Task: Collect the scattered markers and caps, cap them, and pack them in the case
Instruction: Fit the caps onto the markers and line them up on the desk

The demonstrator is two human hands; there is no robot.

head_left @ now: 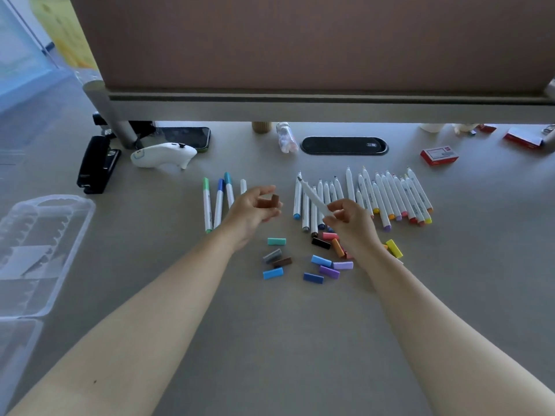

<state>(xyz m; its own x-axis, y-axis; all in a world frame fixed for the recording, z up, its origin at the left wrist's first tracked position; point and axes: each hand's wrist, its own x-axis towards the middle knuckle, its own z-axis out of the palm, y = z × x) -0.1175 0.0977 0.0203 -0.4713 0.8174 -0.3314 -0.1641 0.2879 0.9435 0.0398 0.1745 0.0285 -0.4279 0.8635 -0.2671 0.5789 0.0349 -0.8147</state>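
My left hand (pixel 253 210) pinches a brown cap (pixel 269 201) above the table. My right hand (pixel 350 222) holds an uncapped white marker (pixel 312 195), its tip pointing up and left. A row of several uncapped markers (pixel 387 196) lies behind my right hand. Capped markers in green, blue and teal (pixel 218 202) lie left of my left hand. Several loose caps (pixel 321 261) in many colours are scattered on the table between my forearms. The clear plastic case (pixel 39 250) lies open at the left edge.
A black stapler (pixel 97 165), a white controller (pixel 163 154) and a phone (pixel 186 136) sit at the back left. A small bottle (pixel 286 139), a black cable cover (pixel 344 145) and red boxes (pixel 440 156) stand at the back. A divider panel (pixel 300 55) rises behind.
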